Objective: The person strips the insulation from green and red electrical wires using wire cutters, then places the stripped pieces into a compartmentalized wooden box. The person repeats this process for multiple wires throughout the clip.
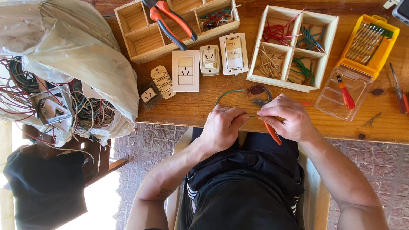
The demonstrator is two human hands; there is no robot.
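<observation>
We're at a home electrical workbench: a wooden table (pixel 191 106) carries wall sockets (pixel 185 70), with wire-scrap trays (pixel 293 47) right of them, pliers (pixel 170 19) above, a screwdriver kit (pixel 368 44) far right, brick paving below.

head camera, looking steeply down, close overhead

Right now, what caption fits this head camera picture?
Left hand holds a green wire while right hand works orange-handled pliers.

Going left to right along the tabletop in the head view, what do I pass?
Plastic bag of wires → wooden tray with pliers → white wall sockets → four-compartment wire box → yellow screwdriver case → loose screwdriver.
</observation>
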